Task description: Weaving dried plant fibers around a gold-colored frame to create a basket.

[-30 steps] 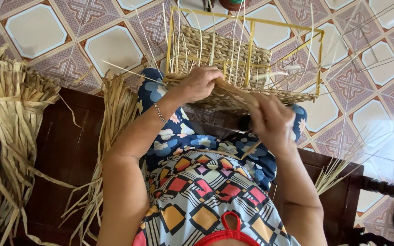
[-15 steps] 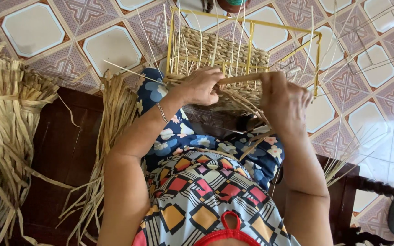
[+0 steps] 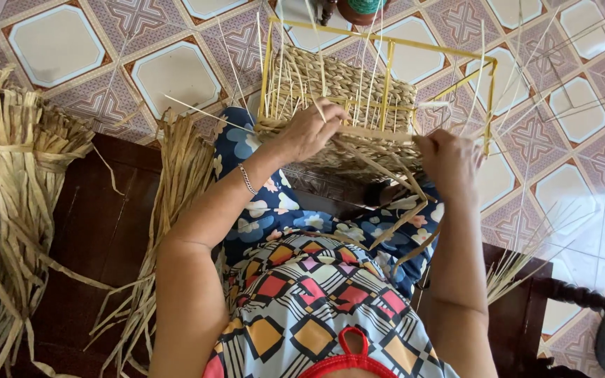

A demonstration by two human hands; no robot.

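Observation:
A half-woven straw basket [image 3: 348,87] on a yellow wire frame [image 3: 386,45] rests on my knees, with thin pale stakes sticking up from it. My left hand [image 3: 309,129] presses on the basket's near left rim, fingers curled over the weave. My right hand [image 3: 449,157] is at the near right rim, closed on a flat dried straw strand [image 3: 379,133] that runs across the rim between both hands. Loose strand ends [image 3: 400,210] hang down over my blue floral trousers.
A big bundle of dried straw [image 3: 8,203] lies at the left on a dark wooden seat [image 3: 99,238]. A smaller straw bundle [image 3: 176,168] lies beside my left leg. Patterned floor tiles [image 3: 176,70] spread beyond. A dark carved wooden rail [image 3: 582,297] stands at the lower right.
My right hand has risen from my lap to the basket's right rim and pulled the straw strand taut across it. My left hand stays on the left rim.

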